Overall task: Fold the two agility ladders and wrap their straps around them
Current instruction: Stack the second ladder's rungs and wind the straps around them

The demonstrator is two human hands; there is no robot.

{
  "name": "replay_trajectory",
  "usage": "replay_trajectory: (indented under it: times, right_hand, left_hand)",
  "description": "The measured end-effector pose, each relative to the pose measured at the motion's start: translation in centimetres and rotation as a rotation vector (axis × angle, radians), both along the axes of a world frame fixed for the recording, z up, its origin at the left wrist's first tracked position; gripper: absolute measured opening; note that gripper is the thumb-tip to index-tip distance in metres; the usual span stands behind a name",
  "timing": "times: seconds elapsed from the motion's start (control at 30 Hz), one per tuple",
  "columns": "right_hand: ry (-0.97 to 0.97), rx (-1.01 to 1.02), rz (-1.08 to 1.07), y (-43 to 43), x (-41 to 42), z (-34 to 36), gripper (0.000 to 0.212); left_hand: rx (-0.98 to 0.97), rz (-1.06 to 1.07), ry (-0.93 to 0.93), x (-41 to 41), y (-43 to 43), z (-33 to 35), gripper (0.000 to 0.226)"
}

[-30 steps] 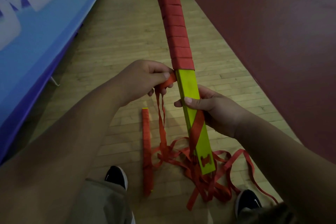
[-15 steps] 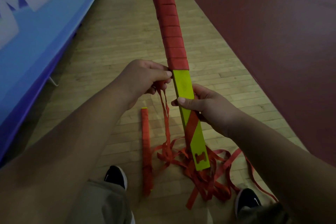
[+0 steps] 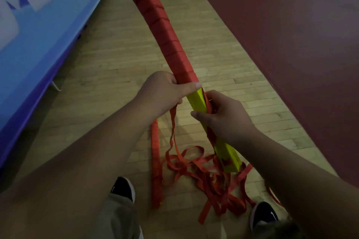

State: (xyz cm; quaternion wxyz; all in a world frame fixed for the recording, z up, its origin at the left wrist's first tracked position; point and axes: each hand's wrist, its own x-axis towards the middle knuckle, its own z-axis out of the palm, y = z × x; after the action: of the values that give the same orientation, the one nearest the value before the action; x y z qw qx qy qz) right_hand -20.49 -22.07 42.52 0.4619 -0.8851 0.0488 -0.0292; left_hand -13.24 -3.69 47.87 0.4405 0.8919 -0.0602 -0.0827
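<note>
1. Between the two forearms, head view: the folded ladder bundle, a stack of yellow-green rungs, runs as one long bar from low and near on the right to high and far on the left. Its near end hangs over the heap of strap; whether it touches the floor I cannot tell.
2. The strap wrapping covers the far part in tight red turns, with a bare yellow tip beyond. From the hands to the near end the rungs are mostly bare.
3. The left hand grips the bundle right at the edge of the wrapping, thumb laid across the top. It is the hand nearer to where the next turn should land. A run of strap drops from under it.
4. The right hand is clamped on the bare rungs just below, fingers curled round the far side where strap passes. The hands are close but apart.
5. The loose strap lies tangled on the wooden floor between the left shoe and the right shoe. I judge it could snag as more is drawn up.
6. The second ladder, wrapped red along its length, lies on the floor just left of the heap, apart from both hands.
7. A blue banner on the left and a dark red surface on the right flank the bar, both well clear of it.
</note>
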Motion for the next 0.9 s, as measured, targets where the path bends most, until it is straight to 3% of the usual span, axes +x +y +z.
replay_trajectory:
  times: [0.13, 0.27, 0.37, 0.43, 0.6, 0.9]
  right_hand:
    - [-0.019, -0.126, 0.006, 0.3, 0.0, -0.2, 0.025]
    - [0.061, -0.073, 0.049, 0.2, 0.1, -0.1, 0.038]
    - [0.187, 0.046, 0.11, -0.2, 0.3, 0.5, 0.048]
    - [0.285, 0.193, 0.145, -0.9, 0.5, 1.3, 0.04]
    - [0.36, 0.204, 0.298, -3.0, 0.8, 2.5, 0.026]
    - [0.532, 0.598, 0.554, -3.8, 0.4, 3.0, 0.048]
  left_hand:
    - [0.014, 0.042, 0.002, -0.2, -0.6, 0.0, 0.038]
    - [-0.062, 0.019, 0.086, 0.9, 0.1, -0.2, 0.03]
    - [-0.17, -0.013, 0.153, 1.8, 1.0, -0.6, 0.025]
    - [-0.245, -0.052, 0.207, 2.2, 1.7, -0.4, 0.022]
    - [-0.368, -0.189, 0.286, 2.2, 2.5, 0.3, 0.017]
    - [-0.658, -0.276, 0.322, 2.1, 2.5, 1.1, 0.021]
